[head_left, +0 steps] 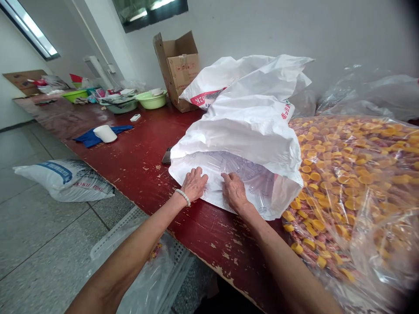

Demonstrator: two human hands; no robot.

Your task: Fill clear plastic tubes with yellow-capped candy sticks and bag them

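A large white woven sack (242, 117) lies on its side with its mouth toward me. Inside the mouth are several clear plastic tubes (262, 203), loosely scattered. At the left of the opening, my left hand (194, 184) has its fingers curled over the sack's lower lip; whatever they grip is hidden. My right hand (235, 192) reaches into the mouth with thumb and fingers pinched together. A clear tube shows at those fingertips and seems to be in the pinch.
Right of the sack, a big clear bag (360, 174) bulges with yellow-capped pieces. A cardboard box (183, 65), green basin (152, 99) and white roll (105, 133) stand on the red table (140, 148). Below are a plastic-lined crate (147, 266) and a filled sack (65, 179).
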